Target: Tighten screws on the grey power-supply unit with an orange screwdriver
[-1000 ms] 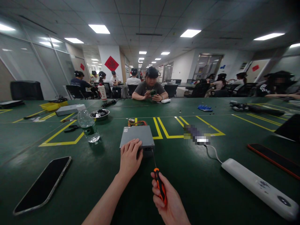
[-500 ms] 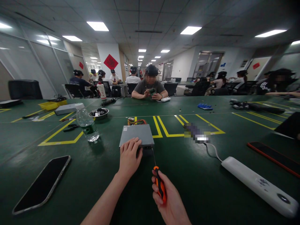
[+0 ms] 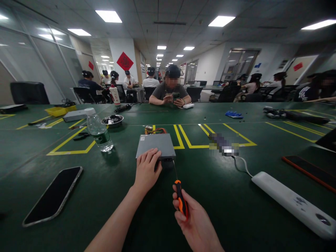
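A grey computer power supply [image 3: 162, 144] lies flat on the green table, with a bundle of coloured cables [image 3: 155, 130] at its far side. My left hand [image 3: 149, 166] grips its near left corner, fingers over the top and the thumb by the front edge. In my right hand [image 3: 193, 213] is an orange and black screwdriver [image 3: 181, 201], held by the handle. Its thin shaft points away from me, and the tip meets the near right corner of the power supply. The exact contact at the tip is too small to make out.
To the left stand a water bottle [image 3: 99, 130] and a metal bowl [image 3: 119, 121]; a smartphone [image 3: 54, 196] lies nearer. On the right are a white power strip [image 3: 291, 203] and an orange-edged dark slab [image 3: 309, 171]. Across the table, a person [image 3: 170, 89] handles a phone.
The whole view has shifted slightly, so the table's contents appear a little higher and further right. Both hands keep their places on the power supply and the screwdriver.
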A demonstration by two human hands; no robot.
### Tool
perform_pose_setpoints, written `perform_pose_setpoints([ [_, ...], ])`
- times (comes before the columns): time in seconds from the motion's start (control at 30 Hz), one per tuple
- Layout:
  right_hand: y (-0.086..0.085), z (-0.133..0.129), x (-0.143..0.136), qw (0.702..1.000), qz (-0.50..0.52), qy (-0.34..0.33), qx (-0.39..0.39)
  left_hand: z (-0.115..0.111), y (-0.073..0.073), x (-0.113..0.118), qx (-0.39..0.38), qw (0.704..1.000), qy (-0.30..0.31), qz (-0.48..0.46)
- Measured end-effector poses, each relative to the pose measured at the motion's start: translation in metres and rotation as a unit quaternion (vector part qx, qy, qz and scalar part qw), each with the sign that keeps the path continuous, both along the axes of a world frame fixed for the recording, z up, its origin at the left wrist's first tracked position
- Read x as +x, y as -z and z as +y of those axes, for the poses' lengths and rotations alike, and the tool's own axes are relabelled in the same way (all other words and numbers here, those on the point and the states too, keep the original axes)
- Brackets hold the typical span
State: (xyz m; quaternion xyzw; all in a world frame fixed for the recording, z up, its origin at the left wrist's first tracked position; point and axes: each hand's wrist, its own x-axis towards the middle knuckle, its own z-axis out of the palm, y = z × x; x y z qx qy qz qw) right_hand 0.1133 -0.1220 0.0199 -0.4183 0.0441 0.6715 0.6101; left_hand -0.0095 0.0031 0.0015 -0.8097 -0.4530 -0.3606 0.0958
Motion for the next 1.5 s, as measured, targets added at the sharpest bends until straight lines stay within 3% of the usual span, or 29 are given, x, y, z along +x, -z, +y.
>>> perform_pose_setpoints([
  [0.2, 0.001, -0.002, 0.0, 0.999, 0.007, 0.039, 0.016, 0.0, -0.001, -0.002, 0.001, 1.0, 0.006, 0.005],
  [0.33, 0.003, -0.002, 0.003, 1.0, 0.016, 0.006, -0.018, -0.001, -0.002, -0.002, -0.001, 1.0, 0.004, 0.009],
  [0.43, 0.01, -0.002, 0.005, 0.998, -0.05, -0.022, 0.01, -0.001, -0.001, -0.002, 0.004, 1.0, 0.004, 0.011],
  [0.53, 0.018, -0.004, 0.008, 0.978, -0.191, -0.047, 0.067, -0.001, 0.0, -0.003, 0.02, 1.0, -0.004, 0.009],
  [0.6, 0.023, -0.007, 0.01, 0.935, -0.331, -0.07, 0.108, -0.001, 0.0, -0.003, 0.025, 1.0, -0.011, 0.012],
  [0.7, 0.026, -0.013, 0.013, 0.83, -0.532, -0.105, 0.127, -0.002, 0.0, -0.005, 0.017, 1.0, -0.013, 0.02],
  [0.77, 0.026, -0.015, 0.014, 0.758, -0.635, -0.078, 0.13, -0.002, -0.001, -0.006, 0.01, 1.0, -0.012, 0.023],
  [0.83, 0.026, -0.015, 0.013, 0.715, -0.685, -0.058, 0.126, -0.001, -0.001, -0.006, 0.007, 1.0, -0.01, 0.022],
  [0.9, 0.027, -0.014, 0.012, 0.727, -0.672, -0.064, 0.125, -0.001, -0.001, -0.007, 0.006, 1.0, -0.008, 0.019],
  [1.03, 0.027, -0.012, 0.01, 0.841, -0.523, -0.076, 0.117, -0.002, -0.001, -0.007, 0.007, 1.0, -0.004, 0.013],
  [1.1, 0.028, -0.011, 0.012, 0.837, -0.529, -0.074, 0.116, -0.002, -0.001, -0.007, 0.009, 1.0, -0.002, 0.01],
  [1.17, 0.029, -0.011, 0.014, 0.768, -0.623, -0.051, 0.138, -0.002, -0.001, -0.007, 0.007, 1.0, -0.003, 0.01],
  [1.3, 0.031, -0.013, 0.021, 0.55, -0.815, 0.02, 0.182, -0.003, -0.003, -0.007, 0.005, 1.0, -0.005, 0.013],
  [1.37, 0.031, -0.014, 0.024, 0.465, -0.867, 0.022, 0.178, -0.003, -0.003, -0.007, 0.007, 1.0, -0.002, 0.013],
  [1.43, 0.03, -0.013, 0.026, 0.416, -0.894, 0.02, 0.167, -0.004, -0.003, -0.007, 0.005, 1.0, -0.002, 0.013],
  [1.5, 0.029, -0.012, 0.025, 0.404, -0.9, 0.018, 0.162, -0.004, -0.003, -0.008, 0.002, 1.0, -0.005, 0.016],
])
